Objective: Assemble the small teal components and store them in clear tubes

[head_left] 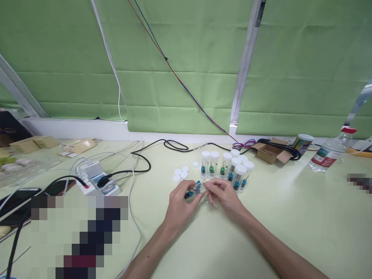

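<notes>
My left hand (180, 205) is closed round a clear plastic vial (200, 188) tilted on its side, with dark blue and teal pieces showing in it. At the vial's right end, my right hand (223, 195) has its thumb and fingers pinched together; a thin wire-like piece shows there, but the fingers partly hide the grip. Just behind my hands, several clear vials with white caps (226, 164) stand upright in a cluster. Inside them are blue or green pieces with thin stems. Several loose white caps (184, 175) lie on the table to the left of the cluster.
A power strip with plugs (100, 184) and a white cable (132, 209) lie on the left. Black cable (177, 146) runs along the back. An open cardboard box (270, 152), a can (302, 143) and a red-capped bottle (328, 153) are at the back right.
</notes>
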Tool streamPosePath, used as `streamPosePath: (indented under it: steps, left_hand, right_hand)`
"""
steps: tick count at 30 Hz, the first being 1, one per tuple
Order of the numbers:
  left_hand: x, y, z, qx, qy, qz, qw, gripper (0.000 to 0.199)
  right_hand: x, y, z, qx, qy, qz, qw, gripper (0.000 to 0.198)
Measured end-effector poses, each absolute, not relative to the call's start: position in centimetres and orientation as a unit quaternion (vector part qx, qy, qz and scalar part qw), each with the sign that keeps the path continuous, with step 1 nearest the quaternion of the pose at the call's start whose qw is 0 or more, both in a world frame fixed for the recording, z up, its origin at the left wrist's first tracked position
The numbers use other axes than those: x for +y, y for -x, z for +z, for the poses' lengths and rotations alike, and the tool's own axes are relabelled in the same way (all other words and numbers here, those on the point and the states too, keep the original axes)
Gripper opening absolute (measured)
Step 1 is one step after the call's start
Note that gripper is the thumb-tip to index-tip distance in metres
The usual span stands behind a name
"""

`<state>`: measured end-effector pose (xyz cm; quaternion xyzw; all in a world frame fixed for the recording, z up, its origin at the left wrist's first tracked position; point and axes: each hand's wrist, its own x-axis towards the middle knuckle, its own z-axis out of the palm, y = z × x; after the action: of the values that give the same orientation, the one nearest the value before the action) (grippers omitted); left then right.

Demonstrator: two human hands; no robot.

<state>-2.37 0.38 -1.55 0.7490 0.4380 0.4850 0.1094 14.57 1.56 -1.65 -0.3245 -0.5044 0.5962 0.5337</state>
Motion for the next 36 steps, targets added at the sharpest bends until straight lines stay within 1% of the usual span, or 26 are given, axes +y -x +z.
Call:
streamPosePath:
  steps: [4, 7, 11, 15, 18, 22, 27, 32, 36]
  left_hand:
    - [0.4, 2.3, -1.6, 0.438, -0.750, 0.482, 0.114, 0.016]
    - [0.5, 2.3, -1.5, 0.451, -0.739, 0.488, 0.108, 0.015]
    - [0.7, 2.4, -1.2, 0.488, -0.687, 0.526, 0.112, 0.024]
    - [0.6, 2.5, -0.7, 0.510, -0.625, 0.567, 0.167, 0.029]
    - [0.6, 2.5, -0.5, 0.515, -0.595, 0.583, 0.202, 0.028]
    - [0.9, 2.5, -0.9, 0.510, -0.573, 0.596, 0.236, 0.027]
    - [1.5, 2.7, -1.2, 0.504, -0.551, 0.607, 0.273, 0.029]
    - [1.5, 2.8, -1.2, 0.491, -0.565, 0.598, 0.286, 0.023]
    - [1.4, 2.7, -1.3, 0.498, -0.589, 0.577, 0.269, 0.023]
  right_hand:
    - [1.6, -14.5, -1.5, -0.514, 0.338, 0.583, 0.531, 0.034]
    - [1.5, -14.5, -1.4, -0.536, 0.356, 0.537, 0.546, 0.036]
    - [1.1, -14.4, -1.6, -0.595, 0.412, 0.399, 0.563, 0.032]
    - [0.9, -14.5, -1.9, -0.666, 0.459, 0.236, 0.538, 0.020]
    - [1.1, -14.5, -2.4, -0.712, 0.461, 0.158, 0.506, 0.013]
    - [1.2, -14.5, -2.8, -0.755, 0.456, 0.110, 0.458, 0.014]
    - [1.2, -14.5, -3.3, -0.784, 0.466, 0.073, 0.404, 0.024]
    - [1.0, -14.4, -3.4, -0.786, 0.482, 0.058, 0.382, 0.030]
    - [1.0, -14.4, -3.5, -0.781, 0.498, 0.052, 0.373, 0.032]
